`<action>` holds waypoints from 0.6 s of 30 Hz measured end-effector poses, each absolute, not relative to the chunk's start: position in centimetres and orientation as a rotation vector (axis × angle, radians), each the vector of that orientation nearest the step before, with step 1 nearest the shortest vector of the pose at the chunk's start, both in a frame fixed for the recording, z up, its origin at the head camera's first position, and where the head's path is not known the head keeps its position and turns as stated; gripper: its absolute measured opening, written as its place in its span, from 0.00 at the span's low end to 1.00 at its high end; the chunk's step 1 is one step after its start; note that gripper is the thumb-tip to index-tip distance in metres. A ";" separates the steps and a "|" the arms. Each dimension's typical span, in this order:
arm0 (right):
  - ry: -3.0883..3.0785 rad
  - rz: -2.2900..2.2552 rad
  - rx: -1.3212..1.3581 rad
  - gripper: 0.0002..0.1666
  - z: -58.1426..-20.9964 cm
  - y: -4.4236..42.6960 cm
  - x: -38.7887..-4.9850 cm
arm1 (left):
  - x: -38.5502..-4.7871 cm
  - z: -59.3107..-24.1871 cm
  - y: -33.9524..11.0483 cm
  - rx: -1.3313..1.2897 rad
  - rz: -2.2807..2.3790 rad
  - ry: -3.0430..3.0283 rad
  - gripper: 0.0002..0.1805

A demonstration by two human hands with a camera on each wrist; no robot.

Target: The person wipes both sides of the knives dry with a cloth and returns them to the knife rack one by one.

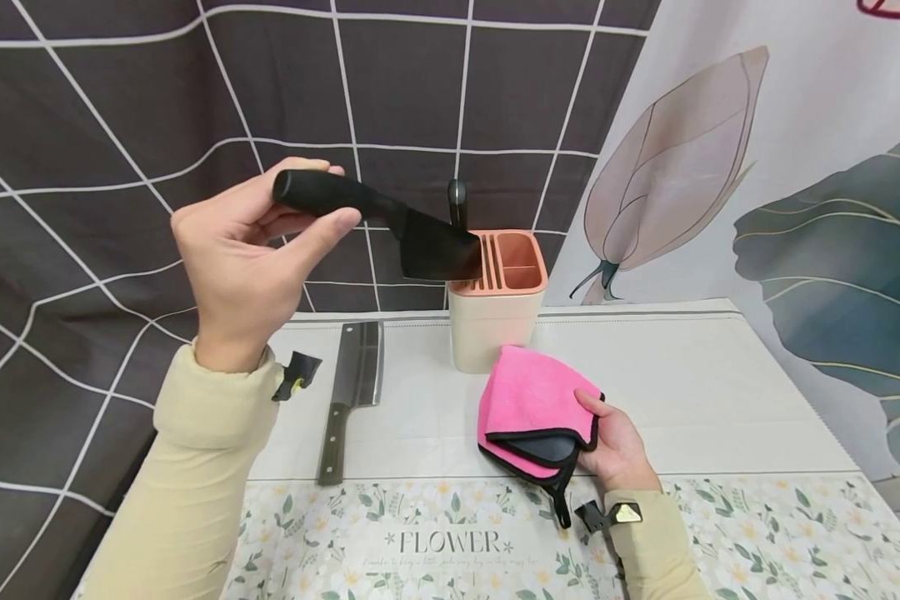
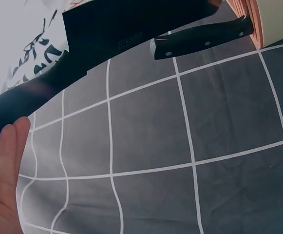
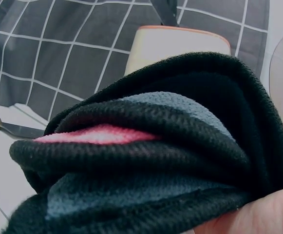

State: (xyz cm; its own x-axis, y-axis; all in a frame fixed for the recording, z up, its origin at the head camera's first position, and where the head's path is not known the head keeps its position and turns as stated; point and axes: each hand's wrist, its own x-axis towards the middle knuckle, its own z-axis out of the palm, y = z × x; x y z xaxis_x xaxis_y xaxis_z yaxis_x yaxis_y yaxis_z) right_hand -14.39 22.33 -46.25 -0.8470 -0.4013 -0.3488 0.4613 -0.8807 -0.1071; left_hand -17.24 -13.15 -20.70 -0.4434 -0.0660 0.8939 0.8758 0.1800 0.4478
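Observation:
My left hand (image 1: pixel 240 258) pinches the handle of a black cleaver (image 1: pixel 437 247) between thumb and fingers, blade pointing right. The blade's far end overlaps the orange slotted top of a cream knife holder (image 1: pixel 487 333); whether they touch I cannot tell. In the left wrist view the cleaver (image 2: pixel 131 29) runs along the top, above a dark-handled knife (image 2: pixel 204 41) standing in the holder. Low on the right, my right hand (image 1: pixel 621 448) grips a folded pink cloth (image 1: pixel 536 387) with black edging, in front of the holder. Its grey-blue inside (image 3: pixel 180 109) shows in the right wrist view.
A second cleaver (image 1: pixel 352 375) with a brown handle lies flat on the white table, left of the holder. Behind hangs a dark curtain (image 1: pixel 405 83) with white grid lines. A floral mat (image 1: pixel 450 512) covers the table's front. A leaf-patterned curtain (image 1: pixel 682 158) hangs at right.

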 end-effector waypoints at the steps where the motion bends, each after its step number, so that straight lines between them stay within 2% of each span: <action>1: 0.260 -2.638 0.444 0.17 -46.3 22.3 -14.4 | -17.3 -20.7 -13.1 -0.795 -1.392 -1.608 0.15; 18: 0.273 -2.646 0.433 0.17 -46.4 22.3 -14.3 | -20.7 -19.3 -11.1 -0.932 -1.159 -1.670 0.15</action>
State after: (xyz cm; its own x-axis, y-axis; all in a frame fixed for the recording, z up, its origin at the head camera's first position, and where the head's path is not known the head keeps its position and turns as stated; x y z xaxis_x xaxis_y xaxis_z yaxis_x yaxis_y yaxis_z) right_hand -14.34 22.27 -46.37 -0.8527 -0.3932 -0.3439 0.4550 -0.8824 -0.1194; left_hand -20.66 -11.10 -19.27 -0.3367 0.0957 0.9367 0.9110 0.2848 0.2984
